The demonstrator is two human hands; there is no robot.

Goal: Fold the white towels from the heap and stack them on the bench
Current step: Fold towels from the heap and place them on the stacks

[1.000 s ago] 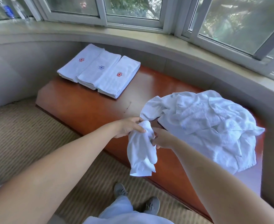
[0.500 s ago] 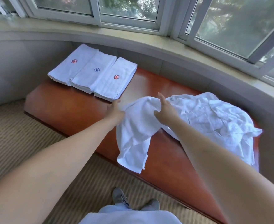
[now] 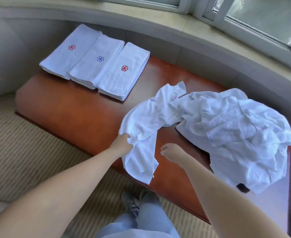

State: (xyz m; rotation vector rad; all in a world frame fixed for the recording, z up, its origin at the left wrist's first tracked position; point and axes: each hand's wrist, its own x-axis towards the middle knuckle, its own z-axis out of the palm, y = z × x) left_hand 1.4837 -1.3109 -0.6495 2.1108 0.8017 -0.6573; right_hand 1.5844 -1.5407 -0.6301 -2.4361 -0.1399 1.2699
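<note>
One white towel (image 3: 151, 117) lies crumpled across the brown wooden bench (image 3: 83, 115), its near end hanging over the front edge. My left hand (image 3: 123, 143) grips its left edge. My right hand (image 3: 171, 152) hovers just right of the towel's hanging part, fingers loosely curled, holding nothing. A heap of white towels (image 3: 235, 131) lies on the right part of the bench, touching the spread towel. Three stacks of folded towels (image 3: 96, 62) with red and blue flower emblems sit side by side at the far left of the bench.
A curved grey wall and stone sill (image 3: 175, 26) run behind the bench, under windows. Striped beige carpet (image 3: 29, 143) covers the floor in front. My legs in light jeans and grey shoes (image 3: 132, 201) stand close to the bench's front edge.
The towel went from bunched between both hands to flung out across the bench. My right hand let go and drew back; my left hand moved back to the near left edge.
</note>
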